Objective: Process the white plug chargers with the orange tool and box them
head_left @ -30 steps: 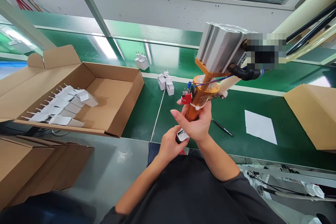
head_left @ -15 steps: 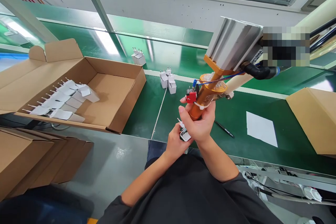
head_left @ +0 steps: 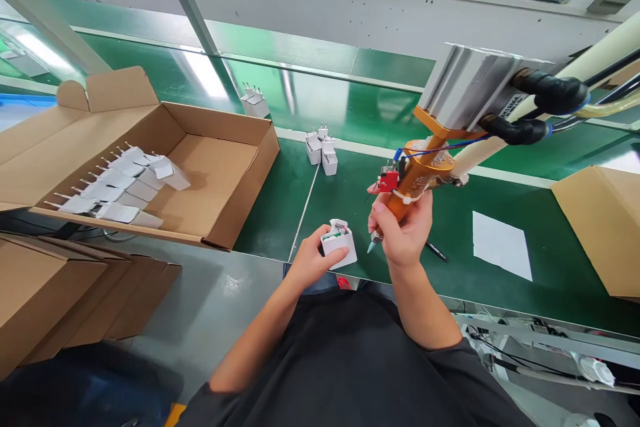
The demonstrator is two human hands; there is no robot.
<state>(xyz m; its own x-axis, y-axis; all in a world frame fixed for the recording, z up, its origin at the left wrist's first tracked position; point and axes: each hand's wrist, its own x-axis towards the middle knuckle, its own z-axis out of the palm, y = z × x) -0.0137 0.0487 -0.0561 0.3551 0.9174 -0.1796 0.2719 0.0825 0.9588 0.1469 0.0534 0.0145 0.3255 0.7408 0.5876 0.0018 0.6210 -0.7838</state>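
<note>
Fingers of my left hand (head_left: pixel 311 259) are closed around a white power adapter housing (head_left: pixel 345 252), its open top showing a bit of green circuit board inside. My right hand (head_left: pixel 407 232) is wrapped round an orange glue dispensing gun (head_left: pixel 419 177), which carries a red switch, a silver cylinder block (head_left: pixel 480 90) and black hoses. The gun's pale blue nozzle tip (head_left: pixel 371 247) points down, a little to the right of the housing and apart from it. Beyond my hands a small group of white adapters (head_left: pixel 329 159) stands on the green bench with pins up.
At the left an open cardboard box (head_left: pixel 220 153) holds several white adapters (head_left: pixel 120 180) in rows. Another adapter cluster (head_left: pixel 255 103) stands behind it. Right of my hands lie a black pen (head_left: pixel 437 251), a white paper sheet (head_left: pixel 501 245) and a cardboard box (head_left: pixel 600 227).
My hands have moved apart. The glue gun has shifted right, its nozzle now clear of the adapter housing, and my left hand has moved left with the housing turned to show its open top.
</note>
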